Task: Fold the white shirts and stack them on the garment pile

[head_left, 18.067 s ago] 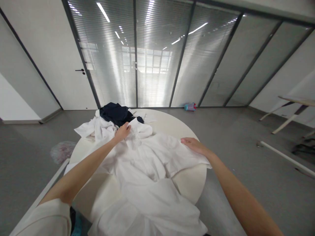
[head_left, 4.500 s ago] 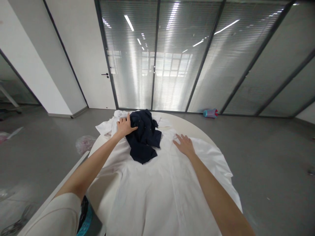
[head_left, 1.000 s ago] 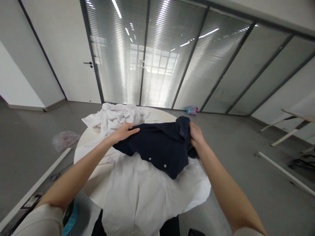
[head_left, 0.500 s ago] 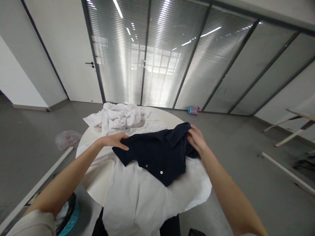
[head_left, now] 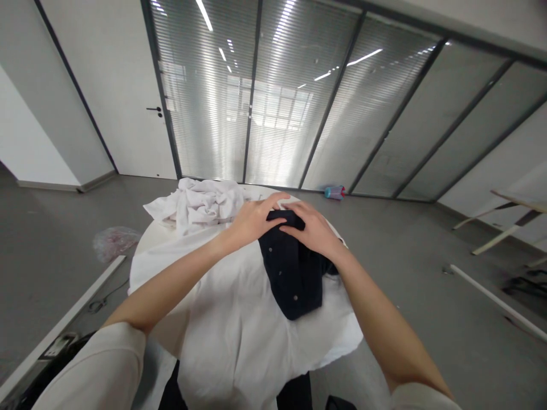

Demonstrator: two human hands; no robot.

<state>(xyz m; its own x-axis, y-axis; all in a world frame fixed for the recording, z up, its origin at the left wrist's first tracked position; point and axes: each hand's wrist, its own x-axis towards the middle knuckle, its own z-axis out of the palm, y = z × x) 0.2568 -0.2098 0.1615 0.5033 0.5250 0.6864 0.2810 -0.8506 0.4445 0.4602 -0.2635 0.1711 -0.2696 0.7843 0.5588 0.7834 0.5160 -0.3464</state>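
A dark navy shirt (head_left: 284, 273) with a row of small light buttons lies on the white cloth. Its far end is a folded edge, probably the collar. My left hand (head_left: 256, 219) pinches the left side of that edge between thumb and fingers. My right hand (head_left: 314, 228) grips the edge from the right, thumb in front and fingers behind. The hands are close together, fingertips almost meeting. Under the shirt, a white cloth (head_left: 231, 324) covers much of the round table and hangs over its near side.
A crumpled pile of white cloth (head_left: 205, 202) sits at the table's far left. On the floor are a clear plastic bag (head_left: 114, 242) and a blue and red striped object (head_left: 334, 192). White rails run along both sides. A glass partition (head_left: 277, 102) stands behind.
My left hand has moved right and away from me, folding the shirt's left part over to the right. My right hand has shifted left along the edge. More buttons now show.
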